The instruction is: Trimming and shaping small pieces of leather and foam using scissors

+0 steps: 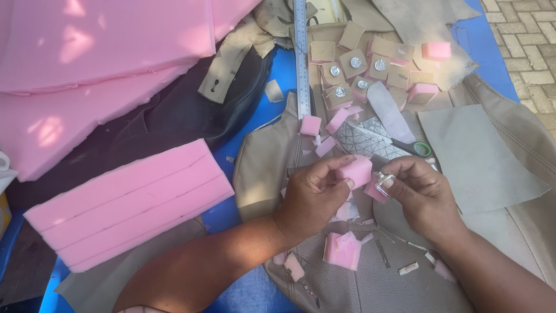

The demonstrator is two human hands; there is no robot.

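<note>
Upper left of the frame: large pink foam slabs (87, 40). Top centre: a steel ruler (301, 58). Centre right: green-handled scissors (414, 148) on beige leather (480, 156).

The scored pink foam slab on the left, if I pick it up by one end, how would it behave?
The pink foam slab probably feels very light for its bulk. The cut lines along its top suggest it may sag or split there. It lies flat and blocky, so a push should slide it, not roll it.

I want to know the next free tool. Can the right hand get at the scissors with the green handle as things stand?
Probably yes, but not freely: the scissors lie uncovered just beyond the right hand, with nothing between them. However, its fingers hold a small metal piece, so its grip is occupied.
</note>
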